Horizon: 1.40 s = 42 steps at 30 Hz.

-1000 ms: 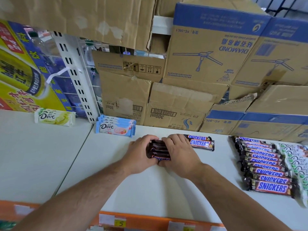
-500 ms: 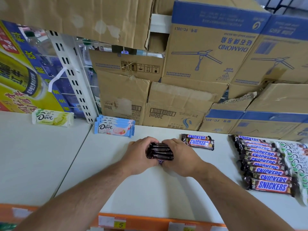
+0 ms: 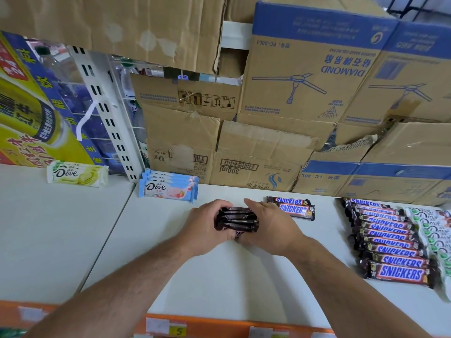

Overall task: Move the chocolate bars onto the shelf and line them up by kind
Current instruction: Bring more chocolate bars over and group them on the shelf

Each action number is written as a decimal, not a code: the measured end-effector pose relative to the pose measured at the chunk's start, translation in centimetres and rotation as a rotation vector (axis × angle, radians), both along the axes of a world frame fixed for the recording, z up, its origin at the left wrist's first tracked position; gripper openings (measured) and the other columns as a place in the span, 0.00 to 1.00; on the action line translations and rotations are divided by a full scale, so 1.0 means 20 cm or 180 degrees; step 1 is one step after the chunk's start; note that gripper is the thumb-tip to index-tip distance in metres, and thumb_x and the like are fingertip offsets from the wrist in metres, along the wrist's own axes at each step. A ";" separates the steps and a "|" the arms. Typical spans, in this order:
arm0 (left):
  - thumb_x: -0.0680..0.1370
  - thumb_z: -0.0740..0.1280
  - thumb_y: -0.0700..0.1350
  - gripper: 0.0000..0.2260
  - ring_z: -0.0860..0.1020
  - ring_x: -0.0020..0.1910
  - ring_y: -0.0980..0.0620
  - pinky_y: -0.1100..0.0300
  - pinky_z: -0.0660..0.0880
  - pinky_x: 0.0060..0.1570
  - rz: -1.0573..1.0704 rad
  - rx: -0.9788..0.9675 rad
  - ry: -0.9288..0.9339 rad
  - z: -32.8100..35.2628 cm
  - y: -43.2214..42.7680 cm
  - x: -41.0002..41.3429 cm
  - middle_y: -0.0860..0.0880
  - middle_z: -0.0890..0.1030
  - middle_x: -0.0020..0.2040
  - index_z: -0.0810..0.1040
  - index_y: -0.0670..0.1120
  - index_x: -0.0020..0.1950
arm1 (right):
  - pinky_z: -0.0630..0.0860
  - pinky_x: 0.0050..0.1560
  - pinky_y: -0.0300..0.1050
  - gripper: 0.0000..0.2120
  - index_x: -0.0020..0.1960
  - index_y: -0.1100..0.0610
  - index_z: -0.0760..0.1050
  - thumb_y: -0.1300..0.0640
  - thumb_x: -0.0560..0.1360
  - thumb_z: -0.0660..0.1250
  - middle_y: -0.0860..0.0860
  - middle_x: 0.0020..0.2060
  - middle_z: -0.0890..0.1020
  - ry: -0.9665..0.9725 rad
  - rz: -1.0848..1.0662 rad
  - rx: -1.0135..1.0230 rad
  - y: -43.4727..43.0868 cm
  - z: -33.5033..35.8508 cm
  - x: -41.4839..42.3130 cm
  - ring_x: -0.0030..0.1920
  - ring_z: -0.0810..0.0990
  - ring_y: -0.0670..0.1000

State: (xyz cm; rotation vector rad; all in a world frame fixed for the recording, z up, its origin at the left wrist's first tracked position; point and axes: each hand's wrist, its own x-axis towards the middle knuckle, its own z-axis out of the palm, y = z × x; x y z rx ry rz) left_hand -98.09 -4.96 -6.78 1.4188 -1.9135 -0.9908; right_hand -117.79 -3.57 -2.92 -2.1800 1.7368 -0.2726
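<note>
Both hands squeeze a small bundle of dark brown Snickers bars (image 3: 236, 219) at the middle of the white shelf (image 3: 219, 276). My left hand (image 3: 207, 226) grips its left end, my right hand (image 3: 271, 228) its right end. Just behind my right hand lie two Snickers bars (image 3: 292, 208) side by side. A long row of Snickers bars (image 3: 390, 242) runs along the right. Blue Dove bars (image 3: 168, 189) are stacked at the back left. One yellow-green Dove bar (image 3: 77, 173) lies alone further left. White-green Dove bars (image 3: 436, 237) sit at the right edge.
Cardboard boxes (image 3: 244, 147) fill the back of the shelf. A white slotted upright (image 3: 107, 118) stands behind the seam between two shelf boards. A yellow-blue drinks carton (image 3: 31, 113) sits at the far left. An orange price rail (image 3: 195, 328) runs along the front edge.
Both hands have drawn the bundle of dark bars slightly toward me and pressed it tighter together. Everything else lies where it was.
</note>
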 end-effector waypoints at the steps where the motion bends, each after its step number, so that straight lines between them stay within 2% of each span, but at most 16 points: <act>1: 0.62 0.76 0.57 0.28 0.80 0.50 0.60 0.54 0.78 0.55 -0.0067 0.0031 -0.0093 0.01 0.00 0.00 0.60 0.82 0.52 0.73 0.59 0.61 | 0.75 0.59 0.48 0.37 0.70 0.53 0.70 0.40 0.65 0.73 0.51 0.58 0.79 -0.0061 -0.0084 0.0062 0.01 0.01 -0.01 0.60 0.76 0.53; 4: 0.62 0.77 0.54 0.32 0.79 0.54 0.59 0.55 0.77 0.57 -0.0286 0.0092 -0.0311 0.04 -0.03 -0.01 0.58 0.79 0.56 0.72 0.58 0.64 | 0.74 0.56 0.42 0.29 0.65 0.54 0.74 0.51 0.66 0.75 0.52 0.55 0.80 -0.0447 -0.0166 0.0248 0.02 0.02 -0.02 0.57 0.77 0.52; 6: 0.64 0.78 0.50 0.32 0.76 0.55 0.57 0.58 0.75 0.58 -0.0394 0.0014 -0.0511 0.06 -0.05 -0.02 0.56 0.77 0.58 0.71 0.54 0.66 | 0.74 0.53 0.41 0.25 0.62 0.55 0.76 0.54 0.66 0.75 0.52 0.53 0.80 -0.0613 -0.0249 0.0273 0.02 0.01 -0.01 0.53 0.78 0.51; 9: 0.64 0.77 0.48 0.29 0.76 0.54 0.56 0.57 0.75 0.56 -0.0459 -0.0043 -0.0601 0.08 -0.06 -0.03 0.55 0.76 0.57 0.72 0.55 0.63 | 0.75 0.48 0.41 0.21 0.57 0.55 0.77 0.53 0.65 0.76 0.49 0.48 0.80 -0.0753 -0.0361 0.0269 0.02 0.00 0.01 0.48 0.78 0.49; 14: 0.65 0.77 0.49 0.28 0.76 0.53 0.58 0.57 0.76 0.54 -0.0471 0.0025 -0.0592 0.07 -0.07 -0.03 0.56 0.77 0.55 0.72 0.55 0.63 | 0.71 0.43 0.38 0.24 0.59 0.53 0.75 0.53 0.65 0.77 0.47 0.49 0.80 -0.0852 -0.0396 0.0361 0.01 -0.01 -0.02 0.44 0.77 0.47; 19: 0.66 0.74 0.51 0.27 0.76 0.54 0.55 0.55 0.75 0.55 -0.0334 -0.0121 -0.0854 0.09 -0.12 -0.04 0.57 0.76 0.56 0.71 0.58 0.63 | 0.76 0.46 0.48 0.17 0.53 0.56 0.76 0.54 0.67 0.74 0.50 0.44 0.81 -0.0751 -0.0350 0.0322 -0.05 0.02 0.01 0.44 0.78 0.51; 21: 0.67 0.73 0.52 0.26 0.76 0.54 0.53 0.54 0.75 0.54 -0.0182 -0.0205 -0.1011 0.11 -0.15 -0.05 0.57 0.76 0.56 0.71 0.58 0.63 | 0.75 0.46 0.47 0.16 0.51 0.56 0.76 0.53 0.67 0.74 0.50 0.44 0.81 -0.0702 -0.0391 0.0286 -0.11 0.03 0.02 0.45 0.78 0.52; 26: 0.69 0.74 0.51 0.26 0.76 0.57 0.51 0.56 0.74 0.54 -0.0009 -0.0307 -0.1327 0.16 -0.26 -0.07 0.54 0.76 0.59 0.72 0.56 0.66 | 0.76 0.46 0.47 0.15 0.53 0.54 0.76 0.56 0.67 0.74 0.49 0.44 0.82 -0.0724 -0.0380 0.0373 -0.25 0.05 0.05 0.46 0.79 0.52; 29: 0.71 0.72 0.51 0.28 0.75 0.60 0.49 0.56 0.73 0.56 0.0074 -0.0370 -0.1581 0.16 -0.29 -0.06 0.54 0.75 0.61 0.70 0.56 0.70 | 0.71 0.42 0.42 0.17 0.55 0.54 0.77 0.58 0.68 0.74 0.48 0.42 0.80 -0.0773 -0.0359 0.0396 -0.30 0.06 0.07 0.44 0.78 0.51; 33: 0.73 0.69 0.53 0.29 0.76 0.61 0.48 0.53 0.73 0.59 0.0147 -0.0553 -0.1948 0.17 -0.28 -0.06 0.53 0.72 0.67 0.66 0.53 0.74 | 0.68 0.41 0.39 0.19 0.57 0.53 0.77 0.58 0.68 0.75 0.46 0.42 0.79 -0.0806 -0.0219 0.0366 -0.33 0.07 0.08 0.45 0.77 0.50; 36: 0.75 0.66 0.55 0.23 0.79 0.54 0.46 0.51 0.76 0.53 0.0197 -0.0997 -0.2257 0.18 -0.24 -0.07 0.53 0.72 0.64 0.70 0.53 0.70 | 0.66 0.37 0.28 0.23 0.63 0.52 0.77 0.61 0.70 0.74 0.44 0.43 0.77 -0.0949 -0.0179 0.0361 -0.34 0.07 0.07 0.45 0.74 0.46; 38: 0.76 0.65 0.54 0.18 0.79 0.51 0.46 0.51 0.76 0.50 0.0156 -0.1050 -0.2281 0.16 -0.24 -0.07 0.54 0.73 0.63 0.73 0.53 0.65 | 0.65 0.38 0.22 0.24 0.65 0.51 0.76 0.62 0.70 0.73 0.45 0.46 0.79 -0.1003 -0.0159 0.0360 -0.35 0.07 0.06 0.46 0.73 0.44; 42: 0.77 0.66 0.51 0.14 0.78 0.54 0.46 0.50 0.76 0.51 0.0144 -0.0998 -0.2236 0.16 -0.27 -0.08 0.53 0.73 0.64 0.77 0.51 0.61 | 0.64 0.40 0.28 0.26 0.67 0.50 0.74 0.60 0.70 0.74 0.46 0.50 0.80 -0.1032 -0.0255 0.0348 -0.36 0.06 0.07 0.49 0.76 0.46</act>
